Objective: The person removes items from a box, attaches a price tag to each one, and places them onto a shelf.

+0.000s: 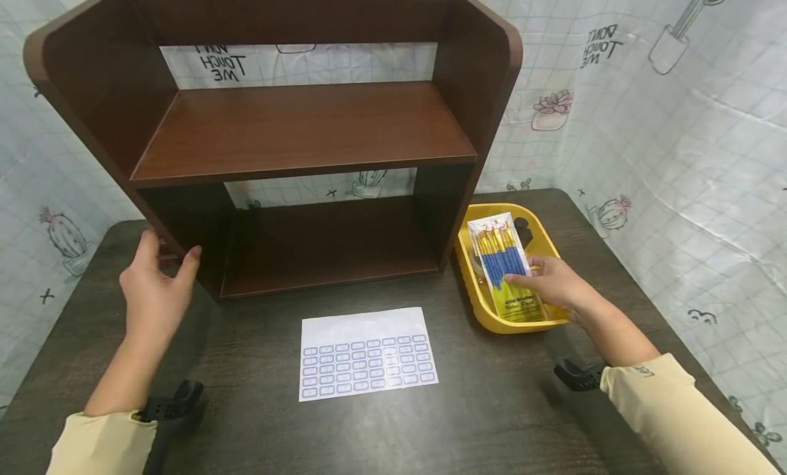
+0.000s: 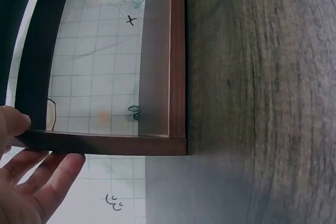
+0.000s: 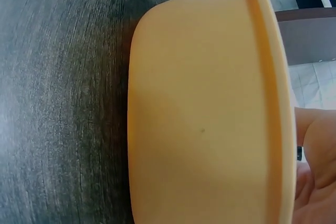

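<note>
At the lower left of a dark brown wooden shelf (image 1: pixel 304 130), my left hand (image 1: pixel 156 294) holds the side panel's front edge. In the left wrist view the thumb (image 2: pixel 16 121) lies on one face of the panel (image 2: pixel 105 144) and the fingers (image 2: pixel 58 182) on the other. My right hand (image 1: pixel 553 281) pinches a pack of artist brushes (image 1: pixel 505 266) with blue handles, thumb across its front. The pack leans inside a yellow basket (image 1: pixel 476 307). The basket's outer wall (image 3: pixel 210 98) fills most of the right wrist view and hides much of that hand (image 3: pixel 317 171).
A white sheet of blue-bordered labels (image 1: pixel 367 355) lies on the dark wood-grain table (image 1: pixel 258 420) before the shelf. Dark items (image 1: pixel 524 230) sit behind the pack in the basket. Patterned white sheeting (image 1: pixel 695 154) stands behind and to the right.
</note>
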`<state>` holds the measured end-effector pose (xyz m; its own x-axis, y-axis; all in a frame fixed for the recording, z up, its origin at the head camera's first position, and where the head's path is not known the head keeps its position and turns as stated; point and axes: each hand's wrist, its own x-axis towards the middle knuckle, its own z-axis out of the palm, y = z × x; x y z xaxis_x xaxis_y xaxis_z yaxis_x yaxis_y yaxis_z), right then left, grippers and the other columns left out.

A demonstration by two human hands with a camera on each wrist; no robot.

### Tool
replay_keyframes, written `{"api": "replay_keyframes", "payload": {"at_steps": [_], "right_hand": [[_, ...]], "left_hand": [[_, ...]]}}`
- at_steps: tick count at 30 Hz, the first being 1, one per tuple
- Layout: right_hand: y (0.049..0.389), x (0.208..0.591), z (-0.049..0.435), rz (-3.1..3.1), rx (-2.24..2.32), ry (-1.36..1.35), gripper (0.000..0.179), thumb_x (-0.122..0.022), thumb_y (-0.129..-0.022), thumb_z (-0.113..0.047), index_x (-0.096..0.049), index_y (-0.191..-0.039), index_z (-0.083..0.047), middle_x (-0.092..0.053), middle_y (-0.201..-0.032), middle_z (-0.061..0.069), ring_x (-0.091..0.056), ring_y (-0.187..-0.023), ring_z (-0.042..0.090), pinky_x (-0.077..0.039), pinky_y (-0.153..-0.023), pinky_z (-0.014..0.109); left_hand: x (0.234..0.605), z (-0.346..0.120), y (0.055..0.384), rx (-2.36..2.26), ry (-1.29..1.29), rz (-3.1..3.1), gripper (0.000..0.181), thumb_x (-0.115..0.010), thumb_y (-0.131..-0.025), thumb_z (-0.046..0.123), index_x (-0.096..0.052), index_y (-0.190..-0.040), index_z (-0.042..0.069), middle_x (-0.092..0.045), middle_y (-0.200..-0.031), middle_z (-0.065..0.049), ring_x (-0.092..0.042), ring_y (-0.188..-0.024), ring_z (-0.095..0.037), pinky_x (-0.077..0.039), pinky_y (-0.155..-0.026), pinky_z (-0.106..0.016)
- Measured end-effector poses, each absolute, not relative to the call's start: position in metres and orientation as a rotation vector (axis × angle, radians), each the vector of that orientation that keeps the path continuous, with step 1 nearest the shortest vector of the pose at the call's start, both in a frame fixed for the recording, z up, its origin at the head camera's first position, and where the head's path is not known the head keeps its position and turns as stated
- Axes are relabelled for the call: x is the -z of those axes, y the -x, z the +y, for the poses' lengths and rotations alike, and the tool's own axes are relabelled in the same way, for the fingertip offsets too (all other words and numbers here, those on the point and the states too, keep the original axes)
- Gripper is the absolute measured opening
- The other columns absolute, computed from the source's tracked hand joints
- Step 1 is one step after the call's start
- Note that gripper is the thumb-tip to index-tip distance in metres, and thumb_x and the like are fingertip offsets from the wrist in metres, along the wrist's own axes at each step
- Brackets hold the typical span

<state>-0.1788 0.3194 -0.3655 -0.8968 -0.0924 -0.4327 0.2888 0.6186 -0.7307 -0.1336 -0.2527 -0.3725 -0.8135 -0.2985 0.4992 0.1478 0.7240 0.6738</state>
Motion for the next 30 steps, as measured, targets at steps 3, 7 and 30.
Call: {"api": "replay_keyframes", "payload": {"at_steps": [3,7,30], "right_hand": [[0.178,0.363,0.325,2.437,1.209,-0.164,0.062,-0.063,-0.106,-0.026,-0.040,-0.149,0.012,-0.076,-0.117,0.020,-0.076,-0.087,0.013,-0.063,-0.075,0.032],[0.174,0.357,0.329,2.511,1.225,-0.170,0.060,-0.061,-0.107,-0.026,-0.040,-0.147,0.013,-0.077,-0.115,0.022,-0.076,-0.083,0.012,-0.064,-0.072,0.032],[0.095,0.302,0.266,2.195,2.060,0.258,0.047,-0.062,-0.100,0.006,-0.049,-0.141,-0.015,-0.080,-0.117,-0.005,-0.078,-0.101,0.012,-0.065,-0.076,0.030]], "left_hand": [[0.375,-0.248,0.136,1.000,-0.109,-2.327,0.034,-0.068,-0.101,0.014,-0.057,-0.129,0.000,-0.071,-0.114,-0.026,-0.070,-0.100,-0.047,-0.033,-0.072,0.000],[0.377,-0.244,0.139,1.016,-0.094,-2.319,0.033,-0.068,-0.100,0.014,-0.058,-0.128,0.000,-0.072,-0.112,-0.024,-0.071,-0.093,-0.031,-0.035,-0.071,-0.001],[0.376,-0.253,0.132,1.026,-0.149,-2.287,0.032,-0.067,-0.101,0.017,-0.062,-0.129,0.003,-0.074,-0.110,-0.022,-0.046,-0.083,0.026,-0.036,-0.064,0.002]]}}
